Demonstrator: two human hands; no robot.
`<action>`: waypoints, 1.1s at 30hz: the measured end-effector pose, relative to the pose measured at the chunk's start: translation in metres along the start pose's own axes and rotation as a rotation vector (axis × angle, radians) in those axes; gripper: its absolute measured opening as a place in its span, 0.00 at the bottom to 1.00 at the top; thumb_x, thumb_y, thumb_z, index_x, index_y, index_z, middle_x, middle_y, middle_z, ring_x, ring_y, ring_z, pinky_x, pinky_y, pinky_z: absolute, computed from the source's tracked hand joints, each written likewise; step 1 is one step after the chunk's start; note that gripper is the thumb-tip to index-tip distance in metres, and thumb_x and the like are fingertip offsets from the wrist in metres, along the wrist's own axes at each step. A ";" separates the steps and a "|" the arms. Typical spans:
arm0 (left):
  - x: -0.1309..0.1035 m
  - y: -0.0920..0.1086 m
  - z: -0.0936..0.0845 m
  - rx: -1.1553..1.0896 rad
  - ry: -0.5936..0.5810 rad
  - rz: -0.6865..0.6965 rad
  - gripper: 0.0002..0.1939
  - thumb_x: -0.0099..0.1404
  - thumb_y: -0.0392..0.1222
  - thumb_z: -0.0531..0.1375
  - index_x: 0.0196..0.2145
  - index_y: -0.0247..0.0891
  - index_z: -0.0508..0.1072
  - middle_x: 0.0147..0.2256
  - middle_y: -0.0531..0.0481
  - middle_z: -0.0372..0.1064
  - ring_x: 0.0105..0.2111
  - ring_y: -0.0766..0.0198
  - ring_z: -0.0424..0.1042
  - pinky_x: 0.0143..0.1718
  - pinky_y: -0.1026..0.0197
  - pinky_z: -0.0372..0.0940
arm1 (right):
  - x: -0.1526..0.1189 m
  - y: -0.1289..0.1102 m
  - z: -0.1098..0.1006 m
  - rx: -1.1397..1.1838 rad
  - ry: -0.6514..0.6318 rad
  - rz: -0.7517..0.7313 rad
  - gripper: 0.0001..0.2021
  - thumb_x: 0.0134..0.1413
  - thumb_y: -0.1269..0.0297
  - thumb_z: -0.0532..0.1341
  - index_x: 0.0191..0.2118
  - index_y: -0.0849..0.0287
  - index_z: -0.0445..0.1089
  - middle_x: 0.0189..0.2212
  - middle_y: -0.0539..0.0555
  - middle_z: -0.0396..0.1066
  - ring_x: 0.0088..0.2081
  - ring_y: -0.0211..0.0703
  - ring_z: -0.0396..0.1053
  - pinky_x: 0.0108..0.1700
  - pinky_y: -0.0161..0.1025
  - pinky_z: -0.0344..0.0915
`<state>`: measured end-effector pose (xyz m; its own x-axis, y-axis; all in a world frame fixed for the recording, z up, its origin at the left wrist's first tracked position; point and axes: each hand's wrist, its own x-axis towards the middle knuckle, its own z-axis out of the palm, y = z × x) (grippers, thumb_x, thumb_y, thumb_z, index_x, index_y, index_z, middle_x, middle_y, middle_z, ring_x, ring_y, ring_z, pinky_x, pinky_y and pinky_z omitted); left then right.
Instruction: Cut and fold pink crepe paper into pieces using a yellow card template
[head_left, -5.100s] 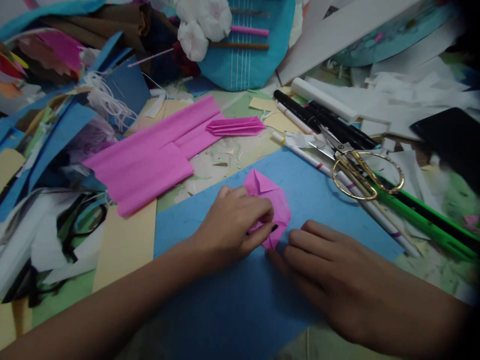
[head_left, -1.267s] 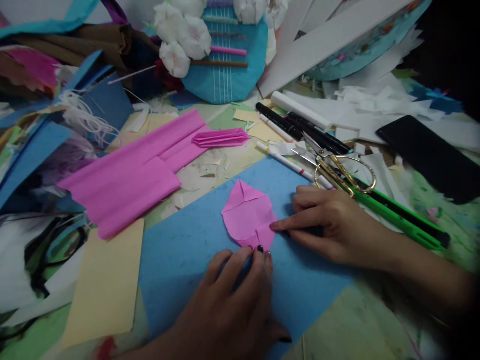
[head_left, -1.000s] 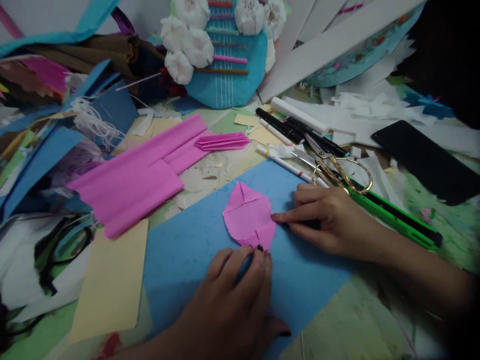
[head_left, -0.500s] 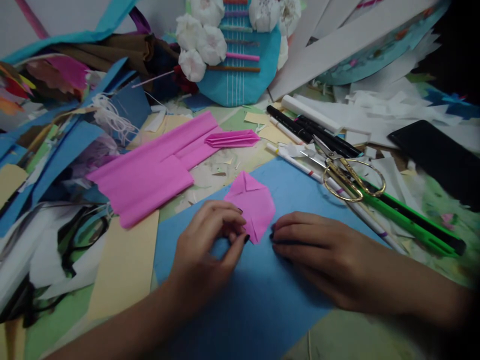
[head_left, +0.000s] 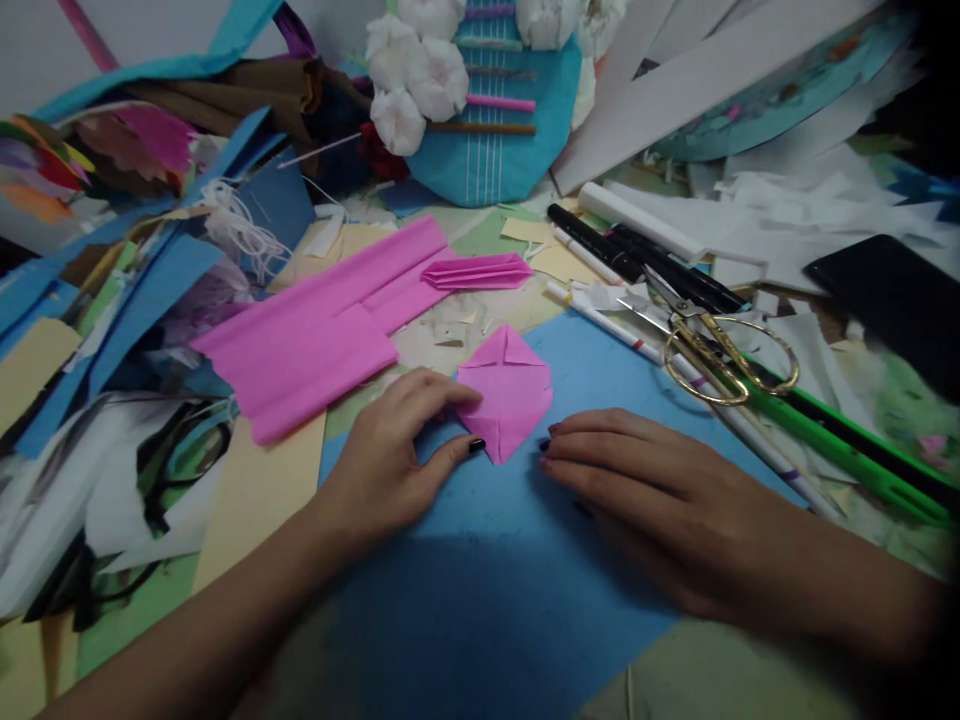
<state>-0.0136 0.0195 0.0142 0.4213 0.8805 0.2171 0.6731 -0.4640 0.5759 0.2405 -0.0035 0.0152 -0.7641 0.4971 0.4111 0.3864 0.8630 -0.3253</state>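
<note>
A small pink crepe paper piece point(head_left: 504, 390), with folded triangular flaps at top and bottom, lies flat on a blue sheet point(head_left: 480, 570). My left hand point(head_left: 401, 445) rests at its left edge, index fingertip on the paper and thumb apart near the lower corner. To the right of the pink piece, my right hand point(head_left: 637, 480) is over the blue sheet with its fingers extended side by side, holding nothing visible and not touching the piece. Farther back are a narrow folded pink strip point(head_left: 480, 272) and a larger folded pink crepe sheet point(head_left: 315, 345).
Gold-handled scissors point(head_left: 724, 355), a green cutter point(head_left: 847, 445), black markers point(head_left: 592, 243) and a phone-like black slab point(head_left: 892, 300) lie on the right. A blue guitar-shaped craft point(head_left: 502, 150) with white paper flowers stands behind. Paper scraps and white string point(head_left: 244, 225) crowd the left.
My left thumb and index finger have spread apart from a pinch, and the pink piece's bottom flap now lies flatter. The right hand stays about where it was. The view has shifted slightly.
</note>
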 end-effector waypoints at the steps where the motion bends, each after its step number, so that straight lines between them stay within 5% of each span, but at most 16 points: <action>1: 0.001 -0.001 0.000 -0.006 -0.039 0.019 0.06 0.62 0.34 0.60 0.39 0.38 0.72 0.37 0.50 0.70 0.38 0.63 0.68 0.41 0.57 0.63 | 0.000 0.001 0.001 0.001 -0.003 -0.005 0.17 0.56 0.77 0.55 0.51 0.74 0.69 0.50 0.66 0.68 0.55 0.52 0.63 0.57 0.49 0.65; 9: -0.004 0.011 0.006 -0.144 -0.161 0.018 0.04 0.63 0.34 0.59 0.31 0.39 0.73 0.29 0.53 0.71 0.33 0.64 0.68 0.36 0.59 0.62 | -0.001 0.003 0.006 0.022 -0.038 -0.004 0.17 0.58 0.77 0.54 0.52 0.72 0.69 0.50 0.67 0.69 0.56 0.52 0.64 0.56 0.51 0.66; 18: -0.006 0.012 0.018 -0.042 -0.137 0.117 0.04 0.64 0.35 0.57 0.30 0.37 0.68 0.29 0.51 0.68 0.32 0.63 0.64 0.34 0.60 0.60 | 0.005 -0.015 0.001 -0.014 -0.052 -0.025 0.17 0.65 0.75 0.48 0.43 0.74 0.74 0.40 0.64 0.74 0.49 0.49 0.68 0.50 0.44 0.71; 33: -0.005 0.010 0.019 -0.021 -0.147 0.128 0.04 0.64 0.36 0.58 0.30 0.38 0.67 0.28 0.53 0.67 0.31 0.64 0.63 0.34 0.60 0.58 | 0.008 -0.021 0.003 -0.027 -0.124 0.002 0.18 0.65 0.73 0.47 0.45 0.73 0.73 0.38 0.64 0.72 0.47 0.50 0.68 0.47 0.45 0.71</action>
<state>0.0030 0.0088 0.0037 0.5884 0.7898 0.1730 0.5958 -0.5682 0.5676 0.2244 -0.0176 0.0228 -0.8208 0.4850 0.3017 0.4002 0.8652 -0.3021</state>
